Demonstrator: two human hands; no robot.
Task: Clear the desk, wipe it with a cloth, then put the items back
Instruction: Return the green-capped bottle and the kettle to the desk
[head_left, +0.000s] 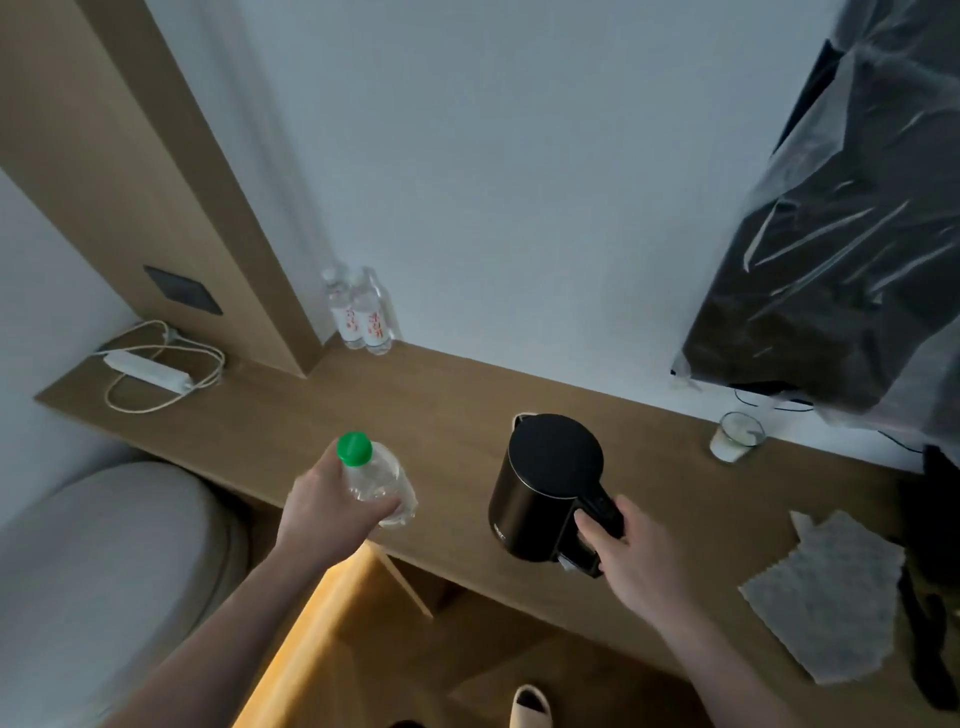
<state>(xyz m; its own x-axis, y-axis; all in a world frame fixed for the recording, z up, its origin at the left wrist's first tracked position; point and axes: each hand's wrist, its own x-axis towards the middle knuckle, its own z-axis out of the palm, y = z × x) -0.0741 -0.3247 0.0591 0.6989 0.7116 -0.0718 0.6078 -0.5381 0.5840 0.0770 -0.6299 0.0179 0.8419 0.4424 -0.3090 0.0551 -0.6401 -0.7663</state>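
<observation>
My left hand (327, 506) grips a clear plastic bottle with a green cap (376, 478) over the front edge of the wooden desk (426, 410). A black electric kettle (545, 483) is held by its handle in my right hand (631, 556), at the desk's front middle. A grey cleaning cloth (826, 587) lies flat on the desk at the right. Two small water bottles (361, 312) stand together against the wall at the back. A glass with white liquid (735, 436) stands at the back right.
A white power strip with coiled cable (150, 371) lies on the desk's left end. A screen wrapped in plastic (841, 234) hangs at the upper right. A pale round seat (104, 551) sits below left, a yellow wooden chair (322, 639) under the desk edge.
</observation>
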